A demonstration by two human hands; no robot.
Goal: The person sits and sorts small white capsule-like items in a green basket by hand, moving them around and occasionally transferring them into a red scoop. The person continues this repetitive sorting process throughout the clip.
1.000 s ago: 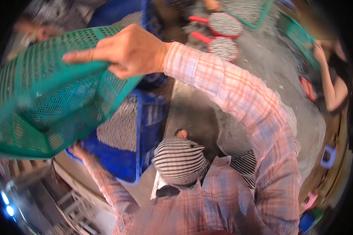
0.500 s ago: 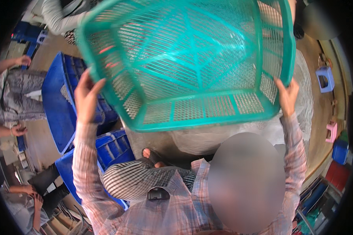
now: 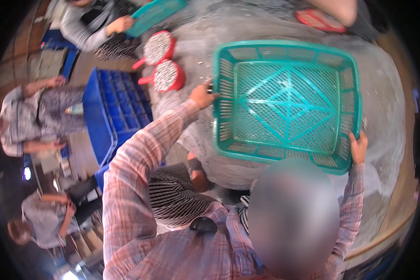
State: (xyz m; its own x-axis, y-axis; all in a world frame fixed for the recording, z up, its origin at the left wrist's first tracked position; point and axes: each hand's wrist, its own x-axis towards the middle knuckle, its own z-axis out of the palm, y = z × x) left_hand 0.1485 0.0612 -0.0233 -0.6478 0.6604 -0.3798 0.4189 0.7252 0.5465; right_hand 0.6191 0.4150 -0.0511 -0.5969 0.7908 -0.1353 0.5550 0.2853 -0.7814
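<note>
A green slotted plastic basket (image 3: 288, 106), rectangular with a diamond pattern in its bottom, is held between my two hands over the plastic sheeting. No contents show inside it. My left hand (image 3: 203, 95) grips the rim at its left side, with the thumb lying along the edge. Farther down on the opposite side, my right hand (image 3: 358, 147) is closed on the rim near the near right corner. Left of the basket, two red scoops (image 3: 181, 77) full of small white pieces stand close together. Whether the basket rests fully on the sheet is unclear.
Translucent plastic sheeting (image 3: 382, 93) covers the work surface. Blue bins (image 3: 118, 109) stand at the left. At the far left, another person's hand (image 3: 120, 25) holds a second green basket (image 3: 156, 16). A red item (image 3: 319, 21) lies at the far right beside someone's arm.
The basket has come down from a raised, tilted position and now sits lower and flatter, both hands still on its rim. My view has shifted, bringing the red scoops into sight.
</note>
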